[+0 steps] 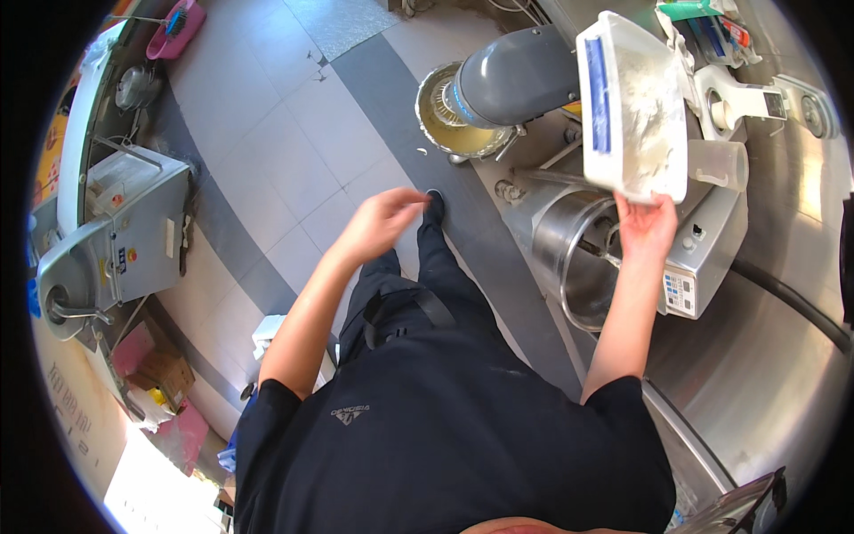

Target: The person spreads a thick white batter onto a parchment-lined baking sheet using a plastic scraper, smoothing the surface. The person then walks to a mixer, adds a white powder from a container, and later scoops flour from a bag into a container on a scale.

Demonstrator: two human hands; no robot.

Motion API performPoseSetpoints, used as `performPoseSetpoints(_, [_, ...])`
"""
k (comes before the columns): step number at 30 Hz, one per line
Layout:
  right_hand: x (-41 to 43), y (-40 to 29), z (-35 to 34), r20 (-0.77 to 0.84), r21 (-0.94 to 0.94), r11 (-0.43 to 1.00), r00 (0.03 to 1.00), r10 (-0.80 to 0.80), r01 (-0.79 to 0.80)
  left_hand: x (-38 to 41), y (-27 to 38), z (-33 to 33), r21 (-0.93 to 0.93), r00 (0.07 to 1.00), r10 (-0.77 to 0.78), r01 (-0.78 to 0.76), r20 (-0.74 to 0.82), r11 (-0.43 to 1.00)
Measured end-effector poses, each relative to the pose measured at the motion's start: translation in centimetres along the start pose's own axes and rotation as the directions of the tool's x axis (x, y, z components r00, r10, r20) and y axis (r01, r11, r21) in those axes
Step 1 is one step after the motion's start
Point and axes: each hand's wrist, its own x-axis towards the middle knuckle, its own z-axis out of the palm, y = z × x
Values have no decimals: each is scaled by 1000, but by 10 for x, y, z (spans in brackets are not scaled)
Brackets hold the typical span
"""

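Observation:
My right hand (647, 223) grips the near end of a white plastic bin (598, 175), its fingertips on the rim. White powder, like flour, coats the inside of the bin, and a blue strip runs along its left side. Below that hand is a stainless steel mixing bowl (567, 260) with a metal hook inside, partly hidden by my forearm. My left hand (387, 220) is in the air over the floor in front of my legs, blurred and holding nothing. Farther ahead stands a grey stand mixer (514, 77), its whisk in a bowl (467, 143) of pale yellow mixture.
A translucent plastic jug (724, 163) and a white kitchen scale (740, 100) stand right of the bin. A control panel (680, 294) fronts the mixer's housing. At left are a grey floor machine (143, 233), a cardboard box (167, 377) and a pink basin (190, 33).

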Motion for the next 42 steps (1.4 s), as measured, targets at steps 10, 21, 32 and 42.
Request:
performPoseSetpoints(10, [-178, 113, -88, -27, -83, 989, 992, 120, -122, -19, 37, 98, -655, 918, 243, 23, 313, 755])
performPoseSetpoints(21, [-171, 323, -180, -27, -5, 796, 796, 604, -605, -17, -153, 95, -620, 914, -377, 385, 151, 684])
performPoseSetpoints(32, [-7, 327, -204, 148, -369, 689, 692, 707, -625, 90, -216, 65, -368, 794, -535, 608, 289, 703])
performPoseSetpoints(42, [95, 346, -175, 88, -383, 693, 723, 686, -611, 183, -234, 78, -359, 731, -577, 682, 365, 637])
